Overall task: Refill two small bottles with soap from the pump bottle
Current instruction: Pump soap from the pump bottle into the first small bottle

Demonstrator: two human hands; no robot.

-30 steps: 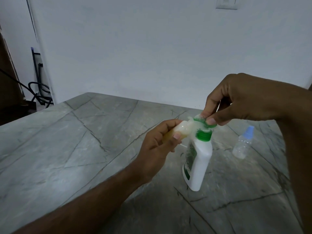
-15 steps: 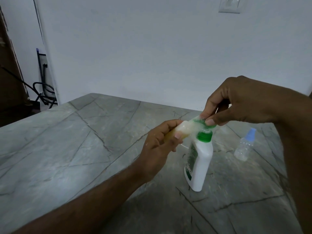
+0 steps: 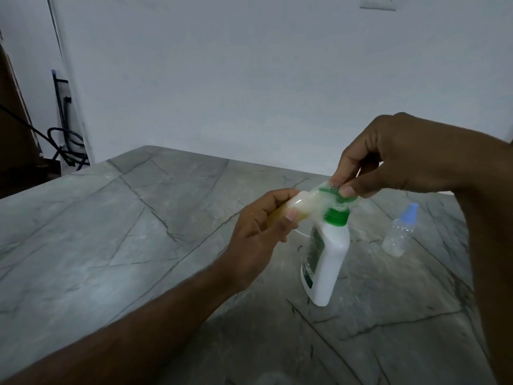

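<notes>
Gripped sideways in the left hand (image 3: 258, 237) was a small bottle (image 3: 107, 208) of yellowish soap, mouth against the green pump head (image 3: 337, 194); right hand (image 3: 402, 159) pinched down on that pump head with thumb and fingers. Grey marble table (image 3: 111, 245) carried the white pump bottle (image 3: 327, 259), upright (green collar, label facing left). Second small bottle (image 3: 398, 234), blue cap on, stood apart to its right, near clear.

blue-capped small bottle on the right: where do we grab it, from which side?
Grip the small bottle on its clear body, below the blue cap, coming from its right side. It stands upright and apart from the pump bottle, so the body is open all around; the cap tapers and would likely slip.
</notes>
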